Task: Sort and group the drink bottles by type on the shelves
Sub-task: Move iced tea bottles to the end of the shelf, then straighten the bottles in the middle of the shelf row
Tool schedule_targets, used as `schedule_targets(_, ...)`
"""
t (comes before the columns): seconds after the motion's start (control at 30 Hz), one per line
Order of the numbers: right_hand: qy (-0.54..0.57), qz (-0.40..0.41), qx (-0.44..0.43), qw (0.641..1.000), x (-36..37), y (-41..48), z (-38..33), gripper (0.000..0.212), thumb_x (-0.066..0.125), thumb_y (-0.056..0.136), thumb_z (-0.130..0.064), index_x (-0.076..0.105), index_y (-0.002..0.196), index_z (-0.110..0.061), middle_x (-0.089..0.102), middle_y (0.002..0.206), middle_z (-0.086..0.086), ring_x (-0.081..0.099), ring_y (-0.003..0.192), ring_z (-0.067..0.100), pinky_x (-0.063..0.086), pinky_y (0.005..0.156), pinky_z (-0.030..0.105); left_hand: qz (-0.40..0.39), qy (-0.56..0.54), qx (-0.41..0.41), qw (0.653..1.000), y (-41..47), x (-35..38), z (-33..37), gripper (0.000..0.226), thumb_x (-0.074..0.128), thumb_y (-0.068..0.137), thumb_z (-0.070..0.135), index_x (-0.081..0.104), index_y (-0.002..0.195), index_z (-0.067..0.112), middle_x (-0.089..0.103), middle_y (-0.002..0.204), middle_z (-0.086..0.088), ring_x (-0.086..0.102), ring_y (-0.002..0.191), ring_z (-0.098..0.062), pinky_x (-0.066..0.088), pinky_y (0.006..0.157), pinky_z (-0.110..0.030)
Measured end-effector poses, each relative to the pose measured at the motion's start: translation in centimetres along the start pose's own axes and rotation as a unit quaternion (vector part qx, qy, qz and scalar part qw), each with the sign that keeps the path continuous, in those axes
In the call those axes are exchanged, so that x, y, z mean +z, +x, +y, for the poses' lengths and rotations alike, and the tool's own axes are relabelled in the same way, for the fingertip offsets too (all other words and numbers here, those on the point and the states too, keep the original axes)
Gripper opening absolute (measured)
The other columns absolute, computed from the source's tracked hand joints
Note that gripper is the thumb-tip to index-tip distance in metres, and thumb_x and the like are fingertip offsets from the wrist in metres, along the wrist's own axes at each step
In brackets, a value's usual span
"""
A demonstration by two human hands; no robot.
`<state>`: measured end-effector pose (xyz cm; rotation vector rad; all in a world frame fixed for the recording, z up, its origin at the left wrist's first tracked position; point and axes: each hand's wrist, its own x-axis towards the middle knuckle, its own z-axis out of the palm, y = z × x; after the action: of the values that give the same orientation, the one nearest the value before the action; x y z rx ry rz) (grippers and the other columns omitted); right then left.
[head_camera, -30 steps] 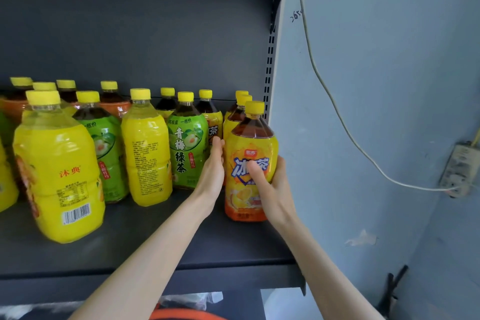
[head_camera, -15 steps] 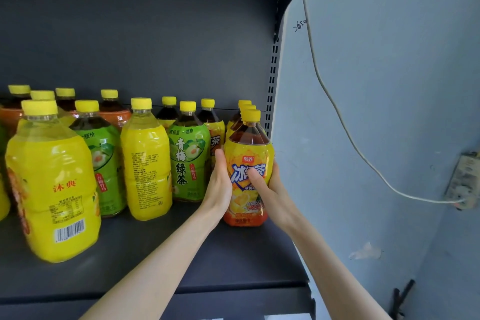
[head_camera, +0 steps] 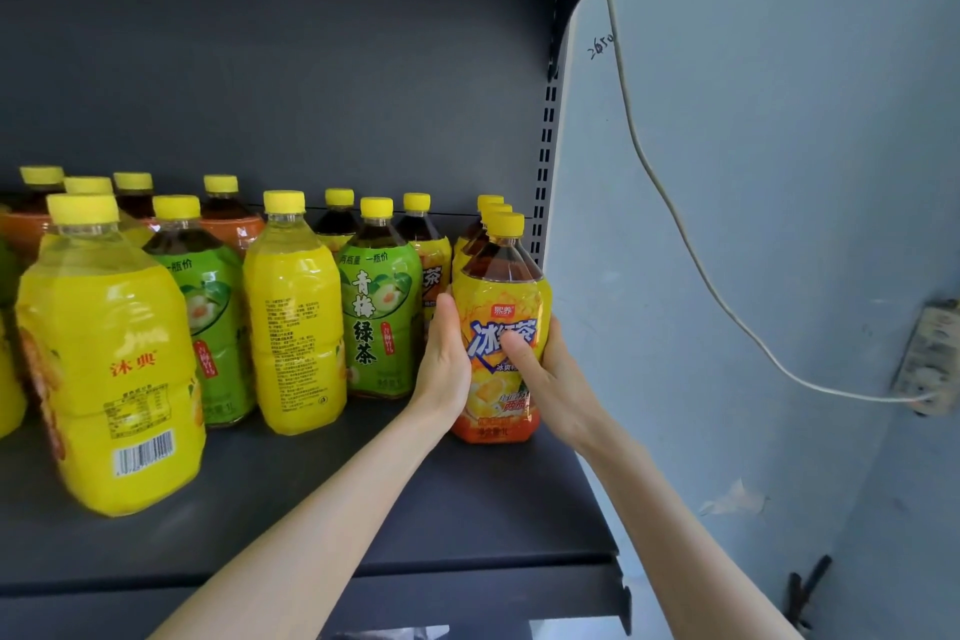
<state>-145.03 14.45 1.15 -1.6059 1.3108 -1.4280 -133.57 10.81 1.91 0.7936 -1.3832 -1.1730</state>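
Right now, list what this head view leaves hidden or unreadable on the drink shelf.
- Yellow-labelled iced tea bottle: label text partly covered by the right hand and left hand.
- Two yellow-capped bottles behind it: only caps and shoulders show.
- Orange-labelled back-row bottles: labels blocked by front bottles.
- Leftmost yellow bottle: cut by frame edge.
- Big yellow juice bottle: fine print too small.

My iced tea bottle (head_camera: 501, 327), yellow-capped with an orange base, stands upright at the shelf's (head_camera: 363, 509) right end, fronting two alike; green tea bottles (head_camera: 376, 307) and yellow juice bottles (head_camera: 296, 322) stand mixed leftward.
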Motion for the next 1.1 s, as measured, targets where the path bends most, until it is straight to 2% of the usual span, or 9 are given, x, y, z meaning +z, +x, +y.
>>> schedule_targets(0.13, -0.017, -0.009, 0.005, 1.0, -0.1, -0.6, -1.0, 0.06, 0.054, 0.069, -0.077, 0.032, 0.12, -0.056, 0.059, 0.129, -0.009, 0.061, 0.113, 0.013, 0.049, 0.1, 0.047, -0.001, 0.033, 0.007, 0.999, -0.6, -0.1, 0.9, 0.055, 0.009, 0.098, 0.047, 0.035, 0.142, 0.025, 0.05, 0.124, 0.007, 0.047, 0.116, -0.008, 0.041, 0.092, -0.023)
schedule_targets(0.27, -0.058, -0.003, 0.028, 0.998, -0.2, -1.6, -2.4, 0.057, 0.053, 0.081, -0.062, 0.026, 0.128, -0.044, 0.06, 0.127, -0.006, 0.062, 0.111, 0.016, 0.049, 0.099, 0.047, -0.004, 0.103, 0.001, 0.995, -1.2, -1.1, 1.4, 0.059, 0.015, 0.096, 0.053, 0.045, 0.136, 0.022, 0.056, 0.13, 0.001, 0.051, 0.12, -0.013, 0.04, 0.104, -0.032)
schedule_targets(0.33, -0.097, 0.025, 0.029, 0.995, -0.2, -2.5, -3.1, 0.048, 0.056, 0.088, -0.053, 0.029, 0.125, -0.043, 0.059, 0.126, -0.007, 0.06, 0.113, 0.019, 0.049, 0.098, 0.047, 0.0, 0.149, 0.005, 0.989, -2.0, -1.7, 1.7, 0.049, 0.021, 0.098, 0.05, 0.055, 0.123, 0.025, 0.06, 0.12, 0.002, 0.054, 0.106, -0.007, 0.041, 0.095, -0.026)
schedule_targets(0.47, -0.184, 0.074, -0.015, 0.98, -0.4, -5.0, -4.6, 0.065, 0.059, 0.092, -0.037, 0.027, 0.147, -0.024, 0.049, 0.141, -0.001, 0.051, 0.124, 0.024, 0.046, 0.1, 0.044, 0.025, 0.263, 0.053, 0.963, -4.8, -3.0, 2.8, 0.03, 0.045, 0.097, 0.032, 0.059, 0.119, 0.016, 0.065, 0.109, 0.001, 0.057, 0.093, -0.006, 0.041, 0.068, -0.006)
schedule_targets(0.57, -0.175, 0.109, -0.062, 0.977, -0.4, -6.7, -6.0, 0.05, 0.06, 0.093, -0.029, 0.044, 0.138, -0.018, 0.055, 0.134, 0.001, 0.057, 0.117, 0.022, 0.049, 0.095, 0.038, 0.047, 0.297, 0.11, 0.947, -7.2, -4.2, 3.9, 0.012, 0.053, 0.094, 0.024, 0.064, 0.099, 0.021, 0.067, 0.093, 0.004, 0.065, 0.089, -0.012, 0.048, 0.071, -0.013)
schedule_targets(0.7, -0.152, 0.109, -0.091, 0.978, 1.6, -7.6, -8.2, 0.026, 0.058, 0.093, -0.027, 0.062, 0.116, -0.016, 0.069, 0.109, 0.004, 0.062, 0.086, 0.015, 0.052, 0.076, 0.034, 0.08, 0.287, 0.166, 0.94, -10.1, -6.5, 6.4, 0.011, 0.057, 0.092, 0.021, 0.067, 0.088, 0.019, 0.071, 0.082, 0.004, 0.067, 0.079, -0.011, 0.053, 0.075, -0.025)
schedule_targets(0.87, -0.136, 0.077, -0.131, 0.979, 6.0, -7.3, -10.8, 0.018, 0.057, 0.094, -0.025, 0.065, 0.107, -0.015, 0.069, 0.095, -0.005, 0.062, 0.083, 0.004, 0.046, 0.069, 0.011, 0.158, 0.264, 0.216, 0.927, -11.6, -11.6, 9.3, 0.009, 0.057, 0.091, 0.02, 0.065, 0.09, 0.019, 0.07, 0.083, 0.004, 0.067, 0.081, -0.01, 0.052, 0.074, -0.021)
schedule_targets(1.0, -0.13, 0.061, -0.141, 0.98, 10.5, -6.7, -11.3, 0.02, 0.057, 0.094, -0.024, 0.066, 0.107, -0.012, 0.069, 0.096, -0.002, 0.061, 0.083, 0.008, 0.047, 0.071, 0.019, 0.237, 0.264, 0.255, 0.9, -11.7, -17.2, 9.3, 0.008, 0.058, 0.091, 0.021, 0.062, 0.098, 0.02, 0.065, 0.092, 0.006, 0.06, 0.087, 0.0, 0.047, 0.075, -0.012)
schedule_targets(1.1, -0.125, 0.072, -0.129, 0.981, 14.2, -5.7, -11.0, 0.021, 0.057, 0.094, -0.024, 0.066, 0.107, -0.011, 0.069, 0.099, -0.001, 0.061, 0.085, 0.01, 0.046, 0.071, 0.019, 0.27, 0.283, 0.261, 0.883, -11.0, -21.7, 8.3, 0.021, 0.061, 0.089, 0.026, 0.056, 0.107, 0.018, 0.055, 0.101, 0.003, 0.055, 0.093, -0.011, 0.049, 0.081, -0.027)
